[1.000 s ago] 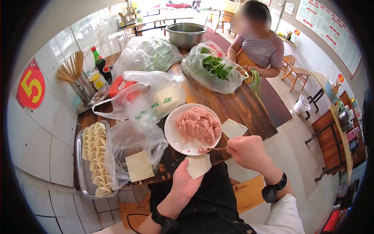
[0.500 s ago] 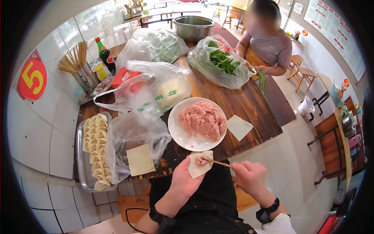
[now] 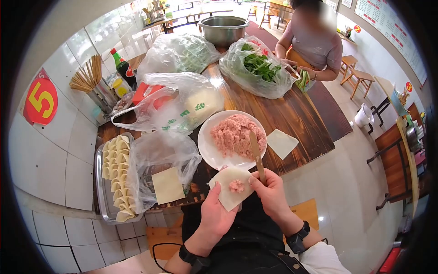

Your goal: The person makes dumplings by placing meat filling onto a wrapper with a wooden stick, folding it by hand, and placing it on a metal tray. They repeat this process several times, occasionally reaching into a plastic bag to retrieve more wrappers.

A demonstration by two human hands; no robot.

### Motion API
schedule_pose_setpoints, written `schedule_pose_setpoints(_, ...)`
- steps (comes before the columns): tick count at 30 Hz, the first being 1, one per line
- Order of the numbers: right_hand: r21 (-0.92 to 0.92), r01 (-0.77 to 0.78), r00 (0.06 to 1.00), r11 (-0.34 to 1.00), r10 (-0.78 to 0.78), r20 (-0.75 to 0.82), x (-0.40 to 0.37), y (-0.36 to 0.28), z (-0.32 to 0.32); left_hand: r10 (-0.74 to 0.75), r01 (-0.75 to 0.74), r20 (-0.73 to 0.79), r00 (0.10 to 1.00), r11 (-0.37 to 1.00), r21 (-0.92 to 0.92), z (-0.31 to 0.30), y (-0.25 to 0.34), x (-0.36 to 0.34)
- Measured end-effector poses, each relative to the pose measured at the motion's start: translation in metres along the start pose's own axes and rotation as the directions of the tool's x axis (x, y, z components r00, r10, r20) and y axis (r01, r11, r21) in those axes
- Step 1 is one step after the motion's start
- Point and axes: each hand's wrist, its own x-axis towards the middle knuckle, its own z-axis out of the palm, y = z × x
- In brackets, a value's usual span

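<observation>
A square dough wrapper (image 3: 232,199) with a small lump of pink minced meat (image 3: 236,186) at its middle lies across my left hand (image 3: 217,213), whose thumb presses on its left side. My right hand (image 3: 270,191) pinches the wrapper's right corner and also holds a flat wooden stick (image 3: 256,153), which points up over the plate. Just beyond my hands is a white plate (image 3: 207,154) with a mound of minced meat (image 3: 238,135). Single wrappers lie left (image 3: 168,186) and right (image 3: 282,143) of the plate. A metal tray (image 3: 103,201) holds rows of folded dumplings (image 3: 119,171).
Plastic bags (image 3: 185,109) cover the table's left side, and a bag of greens (image 3: 262,68) lies farther back near a metal pot (image 3: 223,29). Chopsticks (image 3: 87,75) and a bottle (image 3: 123,68) stand by the wall. Across the table, a person (image 3: 315,43) handles green stalks.
My right hand has moved left to the wrapper's edge, and the stick has swung from the meat lump to point upward. The other person's hands have moved closer together around the stalks.
</observation>
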Motion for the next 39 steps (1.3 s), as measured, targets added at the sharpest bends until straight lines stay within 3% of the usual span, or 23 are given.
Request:
schedule_pose_setpoints(3, -0.004, 0.035, 0.998, 0.999, -0.036, -0.06, 0.002, 0.005, 0.008, 0.084, -0.092, 0.082, 0.993, 0.99, 0.102, -0.004, -0.001, 0.005)
schedule_pose_setpoints(5, -0.308, 0.329, 0.932, 0.893, -0.36, -0.047, -0.002, 0.0, 0.02, 0.085, -0.097, 0.094, 0.992, 0.987, 0.131, -0.009, -0.002, 0.009)
schedule_pose_setpoints(6, -0.313, 0.329, 0.933, 0.891, -0.358, -0.041, -0.004, -0.002, 0.027, 0.083, -0.101, 0.109, 0.991, 0.981, 0.167, -0.011, -0.003, 0.011)
schedule_pose_setpoints(9, -0.658, 0.545, 0.769, 0.521, -0.623, 0.144, -0.007, 0.0, 0.039, 0.105, -0.121, 0.117, 0.988, 0.982, 0.145, -0.007, -0.004, 0.014)
schedule_pose_setpoints(10, -0.655, 0.549, 0.768, 0.518, -0.623, 0.151, -0.007, 0.001, 0.042, 0.111, -0.128, 0.117, 0.987, 0.982, 0.141, -0.007, -0.004, 0.014)
schedule_pose_setpoints(12, -0.745, 0.551, 0.74, 0.375, -0.633, 0.228, -0.008, 0.004, 0.049, 0.125, -0.143, 0.113, 0.986, 0.976, 0.162, -0.006, 0.0, 0.014)
schedule_pose_setpoints(14, -0.753, 0.553, 0.75, 0.358, -0.608, 0.261, -0.007, 0.003, 0.05, 0.135, -0.153, 0.121, 0.983, 0.976, 0.154, -0.013, 0.004, 0.016)
schedule_pose_setpoints(16, -0.642, 0.577, 0.794, 0.506, -0.532, 0.294, -0.009, -0.002, 0.049, 0.119, -0.124, 0.107, 0.987, 0.991, 0.045, -0.017, 0.007, 0.014)
schedule_pose_setpoints(18, -0.58, 0.47, 0.879, 0.665, -0.408, 0.246, -0.013, -0.024, 0.039, 0.157, -0.166, 0.079, 0.984, 0.979, 0.119, -0.017, 0.01, 0.012)
schedule_pose_setpoints(19, -0.583, 0.556, 0.819, 0.593, -0.509, 0.263, -0.005, -0.02, 0.027, 0.191, -0.199, 0.058, 0.98, 0.961, 0.194, -0.017, 0.012, 0.011)
schedule_pose_setpoints(20, -0.61, 0.526, 0.827, 0.593, -0.523, 0.206, -0.003, -0.021, 0.018, 0.195, -0.203, 0.059, 0.979, 0.961, 0.19, -0.016, 0.014, 0.011)
schedule_pose_setpoints(22, -0.772, 0.493, 0.808, 0.401, -0.541, 0.235, 0.002, -0.033, 0.006, 0.196, -0.199, 0.033, 0.98, 0.969, 0.146, -0.015, 0.017, 0.01)
schedule_pose_setpoints(23, -0.774, 0.495, 0.805, 0.395, -0.543, 0.238, 0.004, -0.036, 0.003, 0.198, -0.201, 0.037, 0.98, 0.969, 0.141, -0.013, 0.017, 0.009)
schedule_pose_setpoints(25, -0.837, 0.518, 0.742, 0.176, -0.579, 0.338, 0.007, -0.039, -0.001, 0.174, -0.176, 0.027, 0.984, 0.957, 0.23, -0.01, 0.016, 0.009)
schedule_pose_setpoints(29, -0.843, 0.513, 0.725, 0.163, -0.608, 0.324, 0.018, -0.037, -0.012, 0.128, -0.117, -0.019, 0.992, 0.948, 0.296, -0.007, 0.016, 0.009)
schedule_pose_setpoints(31, -0.87, 0.392, 0.817, 0.298, -0.548, 0.18, 0.018, -0.034, -0.017, 0.115, -0.118, 0.029, 0.993, 0.949, 0.293, -0.008, 0.014, 0.008)
schedule_pose_setpoints(32, -0.868, 0.393, 0.816, 0.302, -0.549, 0.178, 0.018, -0.031, -0.017, 0.116, -0.119, 0.027, 0.993, 0.947, 0.297, -0.008, 0.014, 0.008)
schedule_pose_setpoints(34, -0.655, 0.268, 0.942, 0.707, -0.334, 0.025, 0.015, -0.025, -0.017, 0.102, -0.105, 0.025, 0.994, 0.97, 0.219, -0.007, 0.012, 0.008)
schedule_pose_setpoints(36, -0.302, 0.101, 0.993, 0.948, -0.077, 0.09, 0.013, -0.002, -0.013, 0.115, -0.115, 0.008, 0.993, 0.974, 0.196, -0.007, 0.005, 0.012)
schedule_pose_setpoints(38, -0.115, 0.044, 0.986, 0.992, -0.024, 0.164, 0.001, 0.009, 0.012, 0.123, -0.12, -0.008, 0.992, 0.978, 0.172, -0.004, 0.001, 0.014)
schedule_pose_setpoints(39, -0.179, 0.012, 0.988, 0.984, 0.015, 0.152, -0.003, 0.011, 0.017, 0.14, -0.142, 0.02, 0.99, 0.974, 0.177, -0.002, 0.001, 0.014)
